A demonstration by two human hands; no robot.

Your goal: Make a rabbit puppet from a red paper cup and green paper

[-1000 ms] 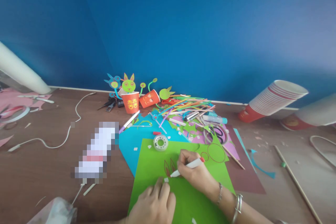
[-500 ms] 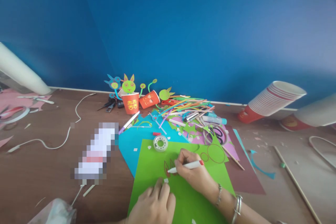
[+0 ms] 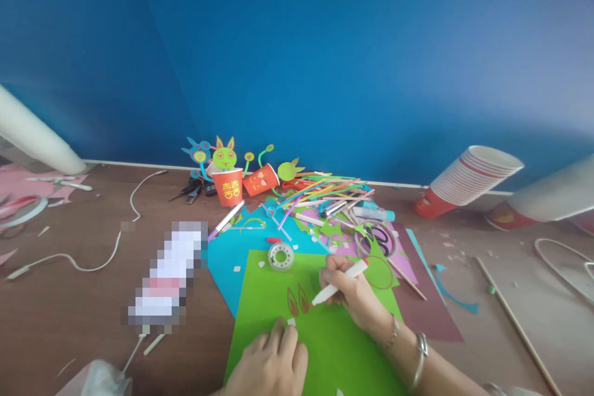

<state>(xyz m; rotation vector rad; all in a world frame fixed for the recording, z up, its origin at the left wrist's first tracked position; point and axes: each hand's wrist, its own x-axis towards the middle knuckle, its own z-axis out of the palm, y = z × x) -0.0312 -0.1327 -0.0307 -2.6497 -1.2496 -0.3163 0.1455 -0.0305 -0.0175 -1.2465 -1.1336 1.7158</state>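
My right hand [image 3: 352, 291] grips a white marker [image 3: 336, 284] with a red end, its tip down at the green paper [image 3: 334, 352]. Just left of the tip, two pointed ear shapes [image 3: 297, 301] are outlined in red, each with a smaller filled shape inside. My left hand [image 3: 273, 359] lies flat on the lower left of the sheet, fingers stretched forward and holding nothing. A tiny white scrap [image 3: 291, 322] sits at its fingertips. Near the sheet's top edge rests a roll of clear tape [image 3: 281, 257], with a red marker cap [image 3: 274, 240] behind it.
Behind the paper lie colourful straws [image 3: 325, 189], scissors [image 3: 378, 241] and paper cuttings. Red cups [image 3: 228, 187] with paper animal figures stand near the blue wall. A tilted cup stack [image 3: 468, 179] and a wooden stick [image 3: 515, 322] are right; a blurred phone [image 3: 169, 275] is left.
The marker tip has moved right from the left ear shape to beside the right one, which now shows a filled inside. My left hand has stayed on the paper. The view shifted slightly.
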